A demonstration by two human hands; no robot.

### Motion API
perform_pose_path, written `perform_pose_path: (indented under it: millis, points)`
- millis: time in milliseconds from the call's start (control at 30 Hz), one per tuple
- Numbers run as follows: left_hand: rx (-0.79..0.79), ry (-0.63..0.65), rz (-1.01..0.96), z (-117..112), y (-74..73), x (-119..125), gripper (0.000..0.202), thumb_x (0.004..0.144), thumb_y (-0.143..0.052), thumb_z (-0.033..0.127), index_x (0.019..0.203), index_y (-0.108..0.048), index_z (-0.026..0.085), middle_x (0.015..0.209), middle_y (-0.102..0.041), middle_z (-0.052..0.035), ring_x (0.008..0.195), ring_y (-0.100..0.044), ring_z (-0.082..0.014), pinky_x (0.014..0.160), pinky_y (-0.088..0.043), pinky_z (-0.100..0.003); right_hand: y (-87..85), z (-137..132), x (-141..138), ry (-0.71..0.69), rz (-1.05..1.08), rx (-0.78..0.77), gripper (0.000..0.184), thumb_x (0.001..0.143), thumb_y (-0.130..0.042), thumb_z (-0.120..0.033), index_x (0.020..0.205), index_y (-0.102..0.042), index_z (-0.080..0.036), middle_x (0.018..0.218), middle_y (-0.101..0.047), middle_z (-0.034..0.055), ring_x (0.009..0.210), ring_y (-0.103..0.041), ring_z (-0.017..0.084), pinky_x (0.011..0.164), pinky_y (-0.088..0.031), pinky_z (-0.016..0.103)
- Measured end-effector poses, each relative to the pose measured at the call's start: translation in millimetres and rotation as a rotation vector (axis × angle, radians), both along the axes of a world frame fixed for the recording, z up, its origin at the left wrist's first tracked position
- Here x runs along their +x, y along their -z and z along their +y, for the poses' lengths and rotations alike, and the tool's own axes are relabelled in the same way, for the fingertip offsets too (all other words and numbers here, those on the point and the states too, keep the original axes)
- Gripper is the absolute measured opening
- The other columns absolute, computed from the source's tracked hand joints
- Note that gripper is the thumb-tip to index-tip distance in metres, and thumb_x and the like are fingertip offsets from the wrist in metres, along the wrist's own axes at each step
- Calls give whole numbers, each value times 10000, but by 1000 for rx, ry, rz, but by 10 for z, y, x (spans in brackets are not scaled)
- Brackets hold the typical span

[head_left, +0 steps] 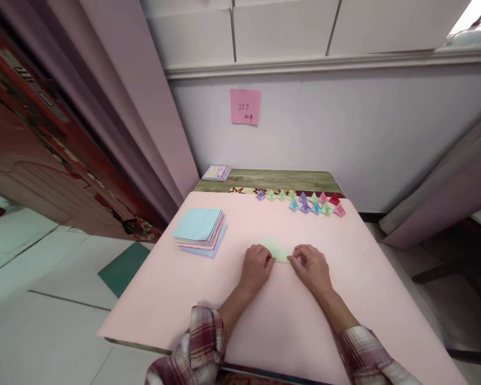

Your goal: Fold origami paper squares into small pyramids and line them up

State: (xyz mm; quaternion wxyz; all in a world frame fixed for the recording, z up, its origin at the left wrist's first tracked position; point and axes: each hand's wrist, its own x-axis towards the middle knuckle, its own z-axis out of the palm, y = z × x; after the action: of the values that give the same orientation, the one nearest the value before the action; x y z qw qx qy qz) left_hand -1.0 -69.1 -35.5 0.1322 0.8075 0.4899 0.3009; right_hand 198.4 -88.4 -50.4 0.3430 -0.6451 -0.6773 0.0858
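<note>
A light green sheet of paper (278, 251), partly folded, lies on the pink-covered table (280, 315) between my two hands. My left hand (257, 263) has its fingers closed on the paper's left side, thumb along the near edge. At the right end, my right hand (311, 266) pinches the near corner between thumb and forefinger. Fingers hide both ends of the sheet, so its full outline does not show. Beyond the hands stand two rows of small folded paper pieces (305, 206) in purple, green, blue, pink and red.
A stack of coloured square paper (200, 224), light blue on top, sits at the table's left. Behind it is a small printed pad (217, 172) at the far left corner. A pink note (245, 107) is stuck to the wall. A green sheet (124, 267) lies on the floor.
</note>
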Motion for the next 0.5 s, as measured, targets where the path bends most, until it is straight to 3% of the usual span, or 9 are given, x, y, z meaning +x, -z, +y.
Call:
perform_pose_path:
  millis: [133,333,500]
  points:
    - [22,14,10,7,11,4,94,852,-558,146,925,-589,196,901,-594,-45,868,-503,-207,787,-394,-356,8,4,2,8,-13,-3,149,812,-630,-367,895,-617,-243,909,-663,15,848,-572,210,822,-383,353]
    - [126,117,98,-32,-9,-9,180,837,-501,77,881,-627,197,874,-566,-58,858,-491,-207,805,-397,-368,-28,-38,-34,-57,-115,68,98,862,-580,-303,921,-634,-248,922,-660,25,872,-567,208,844,-356,350]
    - [172,185,163,-101,-74,-6,133,865,-484,155,884,-614,173,875,-557,-75,853,-482,-219,831,-396,-400,-56,-83,-87,-34,-232,99,123,893,-541,-292,888,-643,-223,811,-643,41,798,-563,208,803,-342,354]
